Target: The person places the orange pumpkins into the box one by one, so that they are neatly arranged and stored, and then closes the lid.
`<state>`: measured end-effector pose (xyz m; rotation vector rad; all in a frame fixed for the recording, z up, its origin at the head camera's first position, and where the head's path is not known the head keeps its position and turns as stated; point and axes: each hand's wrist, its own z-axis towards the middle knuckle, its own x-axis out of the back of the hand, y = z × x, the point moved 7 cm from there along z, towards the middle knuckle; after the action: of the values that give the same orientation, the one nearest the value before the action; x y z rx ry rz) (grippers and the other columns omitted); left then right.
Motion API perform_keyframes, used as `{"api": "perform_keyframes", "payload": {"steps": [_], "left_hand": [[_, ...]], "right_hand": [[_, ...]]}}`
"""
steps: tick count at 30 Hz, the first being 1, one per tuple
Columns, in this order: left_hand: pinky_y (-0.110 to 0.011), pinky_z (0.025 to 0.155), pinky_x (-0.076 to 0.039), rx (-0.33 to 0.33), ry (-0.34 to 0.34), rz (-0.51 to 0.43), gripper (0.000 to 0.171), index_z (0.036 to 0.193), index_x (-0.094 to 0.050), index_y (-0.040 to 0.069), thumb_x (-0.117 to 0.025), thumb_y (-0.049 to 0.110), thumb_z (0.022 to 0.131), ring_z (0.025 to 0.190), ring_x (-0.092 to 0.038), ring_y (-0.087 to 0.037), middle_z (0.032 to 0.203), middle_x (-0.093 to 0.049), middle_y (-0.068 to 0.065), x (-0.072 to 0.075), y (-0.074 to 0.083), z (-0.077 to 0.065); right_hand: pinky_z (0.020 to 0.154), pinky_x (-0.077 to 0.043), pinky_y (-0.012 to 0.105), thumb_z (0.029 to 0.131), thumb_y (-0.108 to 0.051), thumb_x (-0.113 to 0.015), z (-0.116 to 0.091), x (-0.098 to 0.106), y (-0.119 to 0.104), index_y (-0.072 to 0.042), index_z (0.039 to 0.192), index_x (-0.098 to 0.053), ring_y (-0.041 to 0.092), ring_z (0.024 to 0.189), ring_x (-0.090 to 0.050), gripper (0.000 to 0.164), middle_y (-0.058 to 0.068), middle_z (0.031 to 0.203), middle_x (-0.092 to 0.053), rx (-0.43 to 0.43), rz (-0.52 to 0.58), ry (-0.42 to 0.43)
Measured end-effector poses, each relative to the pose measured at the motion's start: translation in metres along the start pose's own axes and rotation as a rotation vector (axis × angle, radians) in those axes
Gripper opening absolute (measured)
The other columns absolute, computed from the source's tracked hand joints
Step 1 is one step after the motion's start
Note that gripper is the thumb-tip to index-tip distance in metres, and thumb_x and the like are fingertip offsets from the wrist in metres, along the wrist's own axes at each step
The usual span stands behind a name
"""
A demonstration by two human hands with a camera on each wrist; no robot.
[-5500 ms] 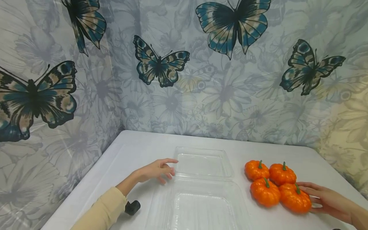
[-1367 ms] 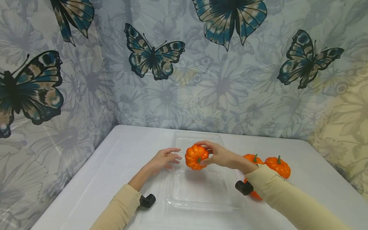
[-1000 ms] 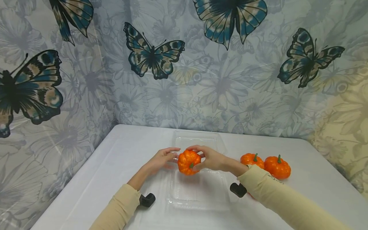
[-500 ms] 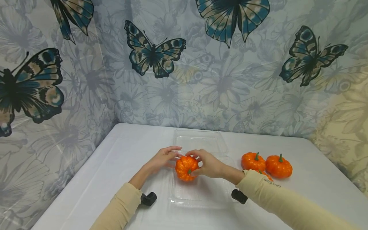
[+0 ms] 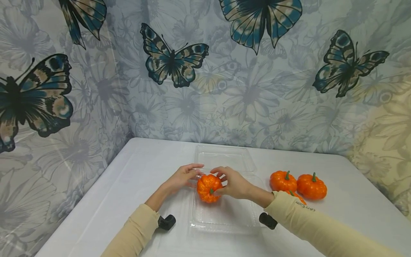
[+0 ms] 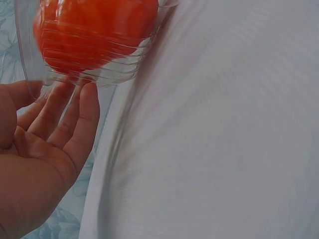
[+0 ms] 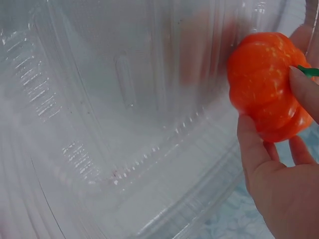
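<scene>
An orange mini pumpkin (image 5: 209, 188) with a green stem sits tilted at the left side of a clear plastic clamshell container (image 5: 237, 219). My right hand (image 5: 234, 184) holds it, thumb beside the stem and fingers round the far side. In the right wrist view the pumpkin (image 7: 269, 87) is over the container's ribbed inside, near its wall. My left hand (image 5: 181, 178) is at the container's left edge, its fingers fairly straight. In the left wrist view, its fingertips touch the clear rim and outer wall just below the pumpkin (image 6: 94, 30), which shows through the plastic.
Three more pumpkins stand to the right: one at the back (image 5: 283, 181), one farther right (image 5: 311, 186), and one (image 5: 296, 197) partly behind my right sleeve. The container's lid (image 5: 224, 157) lies folded back. A white cloth (image 5: 128, 189) covers the table before butterfly-print walls.
My right hand has taken the nearest right-hand pumpkin from its group and carried it left, then lowered it into the container's left side. Over the last half second both hands are nearly still.
</scene>
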<state>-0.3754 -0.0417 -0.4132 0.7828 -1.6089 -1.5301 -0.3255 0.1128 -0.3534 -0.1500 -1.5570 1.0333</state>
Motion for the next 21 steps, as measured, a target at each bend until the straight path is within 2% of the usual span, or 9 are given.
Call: {"api": "perform_keyframes", "payload": {"steps": [8,15,18,21], "left_hand": [[-0.043,0.084,-0.052,-0.011,-0.003,0.001,0.043,0.140,-0.041,-0.004,-0.043,0.017,0.103,0.111,-0.057,-0.033,0.124,-0.058,-0.021,0.000,0.001,0.000],[-0.043,0.083,-0.052,-0.006,-0.002,0.018,0.042,0.140,-0.042,-0.003,-0.044,0.018,0.103,0.110,-0.057,-0.033,0.124,-0.058,-0.021,0.000,-0.001,0.001],[-0.043,0.083,-0.052,-0.004,-0.002,0.015,0.043,0.139,-0.042,-0.003,-0.044,0.018,0.103,0.110,-0.058,-0.032,0.124,-0.059,-0.021,0.000,-0.001,0.001],[-0.042,0.083,-0.052,-0.001,0.001,0.013,0.042,0.139,-0.042,-0.003,-0.044,0.018,0.103,0.110,-0.058,-0.031,0.123,-0.059,-0.020,0.000,-0.001,0.001]], "right_hand": [[0.079,-0.054,0.038,0.075,-0.001,-0.078,-0.001,0.002,0.003,-0.002,0.124,-0.055,0.035,0.100,-0.058,0.054,0.014,0.111,-0.056,-0.047,0.041,-0.020],[0.081,-0.053,0.041,0.077,-0.008,-0.079,-0.003,0.010,0.007,-0.005,0.126,-0.054,0.039,0.105,-0.056,0.055,0.019,0.118,-0.054,-0.095,0.081,-0.022],[0.079,-0.054,0.040,0.084,-0.016,-0.075,-0.005,0.021,0.012,-0.006,0.129,-0.053,0.038,0.107,-0.056,0.051,0.018,0.119,-0.053,-0.157,0.178,-0.010],[0.081,-0.053,0.043,0.092,-0.026,-0.065,-0.007,0.036,0.016,-0.005,0.133,-0.049,0.039,0.112,-0.052,0.049,0.018,0.125,-0.050,-0.215,0.333,-0.002]]}}
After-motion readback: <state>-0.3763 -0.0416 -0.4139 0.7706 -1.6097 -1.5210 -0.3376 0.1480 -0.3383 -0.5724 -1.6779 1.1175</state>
